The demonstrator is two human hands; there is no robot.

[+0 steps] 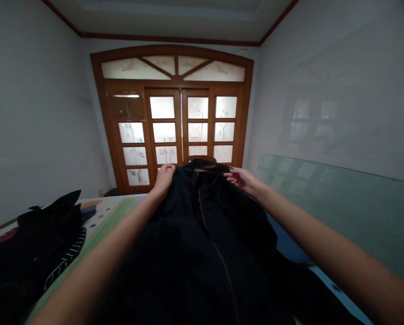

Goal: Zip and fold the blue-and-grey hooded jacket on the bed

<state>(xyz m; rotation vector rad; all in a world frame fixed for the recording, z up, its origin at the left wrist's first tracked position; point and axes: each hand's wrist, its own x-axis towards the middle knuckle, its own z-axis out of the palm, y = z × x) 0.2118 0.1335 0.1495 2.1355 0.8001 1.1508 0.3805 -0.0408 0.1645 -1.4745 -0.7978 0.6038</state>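
Observation:
A dark navy jacket (pixel 184 234) with a front zipper is spread out before me, its collar at the far end. My left hand (pixel 166 174) is closed on the jacket's left shoulder, close to the collar. At the collar's right edge, the fingers of my right hand (pixel 240 177) are curled and pinch the fabric. The zipper line runs down the front toward me and looks partly undone near the collar. Shadow hides the lower part and the sleeves' outline.
Dark clothes (pixel 35 243) lie piled at the left on a bed with a patterned sheet (pixel 109 214). A pale green headboard (pixel 340 198) stands along the right wall. Wooden doors (pixel 181 122) with frosted panes fill the far wall, and a wooden chair back (pixel 200 158) shows behind the collar.

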